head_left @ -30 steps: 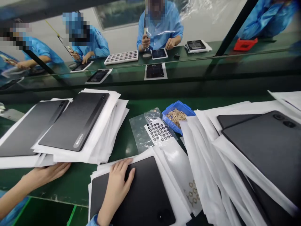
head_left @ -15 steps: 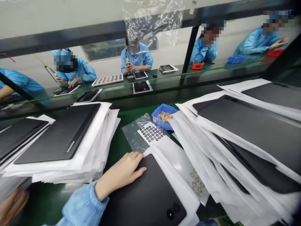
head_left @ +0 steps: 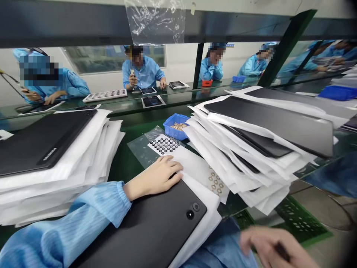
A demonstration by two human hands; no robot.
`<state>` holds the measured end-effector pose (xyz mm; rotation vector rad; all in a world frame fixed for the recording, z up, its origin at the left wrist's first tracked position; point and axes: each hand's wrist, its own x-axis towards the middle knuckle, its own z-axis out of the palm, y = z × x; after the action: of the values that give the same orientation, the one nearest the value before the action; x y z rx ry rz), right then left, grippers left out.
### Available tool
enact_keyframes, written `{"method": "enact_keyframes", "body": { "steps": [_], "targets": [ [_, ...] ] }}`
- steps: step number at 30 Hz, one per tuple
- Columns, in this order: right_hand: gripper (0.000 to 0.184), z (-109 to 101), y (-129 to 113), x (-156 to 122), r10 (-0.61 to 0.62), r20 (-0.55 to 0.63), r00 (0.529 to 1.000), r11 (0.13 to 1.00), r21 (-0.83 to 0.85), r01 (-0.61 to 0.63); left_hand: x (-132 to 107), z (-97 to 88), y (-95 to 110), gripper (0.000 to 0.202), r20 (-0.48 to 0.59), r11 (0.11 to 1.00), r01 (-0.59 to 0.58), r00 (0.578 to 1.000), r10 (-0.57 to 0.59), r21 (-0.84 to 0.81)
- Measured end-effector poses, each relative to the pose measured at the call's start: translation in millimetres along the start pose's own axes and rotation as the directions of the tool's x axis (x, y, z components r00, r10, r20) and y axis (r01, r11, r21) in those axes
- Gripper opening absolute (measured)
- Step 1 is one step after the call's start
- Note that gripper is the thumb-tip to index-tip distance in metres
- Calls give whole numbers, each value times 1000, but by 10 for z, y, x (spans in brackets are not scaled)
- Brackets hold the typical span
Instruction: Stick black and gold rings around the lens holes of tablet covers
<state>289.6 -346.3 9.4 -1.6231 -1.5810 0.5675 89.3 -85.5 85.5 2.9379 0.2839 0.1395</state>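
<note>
My left hand (head_left: 156, 176) lies flat, fingers a little curved, on the far edge of a black tablet (head_left: 156, 227) that rests back up on white sheets in front of me. The tablet's two camera lenses sit near its right corner. Just beyond my fingers lies a white sheet of black ring stickers (head_left: 164, 145). My right hand (head_left: 267, 245) is low at the bottom right, blurred, with a thin dark thing by its fingers that I cannot make out. A blue sleeve covers my left arm.
Stacks of black tablets layered with white sheets stand at the left (head_left: 41, 141) and right (head_left: 273, 123). A small blue tray (head_left: 175, 126) of gold rings sits between them, a strip of gold rings (head_left: 216, 182) nearer. Several people in blue (head_left: 142, 70) work across the bench.
The view has swung right and dropped. My left hand has stayed on the tablet's far edge. My right hand has come into view at the bottom right; the hand at the far left is gone.
</note>
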Motion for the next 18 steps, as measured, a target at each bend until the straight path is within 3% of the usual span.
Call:
{"method": "enact_keyframes", "body": {
  "steps": [2,6,9,12,14,16,18],
  "targets": [
    [30,-39,-202,233,-5,-172,985,999,-38,-1,14,-6,-15,37,22,995,-93,995,93,-18],
    [49,223,-358,502,-167,-132,977,975,-167,144,49,-36,-62,38,31,988,-148,988,150,-51],
    [37,547,-383,525,-215,-245,946,966,-195,169,39,-73,-130,37,59,983,-172,983,176,-71],
    [20,761,-479,512,-160,-342,926,985,-117,127,-49,-103,-176,35,104,977,-204,972,209,-56],
    [12,755,-528,525,-119,-282,952,993,-38,113,-134,-104,-150,35,85,973,-225,970,228,-51],
    [13,616,-507,559,-88,-208,974,993,52,101,-191,-88,-73,35,45,966,-243,968,248,-91],
    [25,391,-429,601,-11,-279,960,984,167,59,-176,-56,30,35,39,954,-270,960,278,-132]
  ]
}}
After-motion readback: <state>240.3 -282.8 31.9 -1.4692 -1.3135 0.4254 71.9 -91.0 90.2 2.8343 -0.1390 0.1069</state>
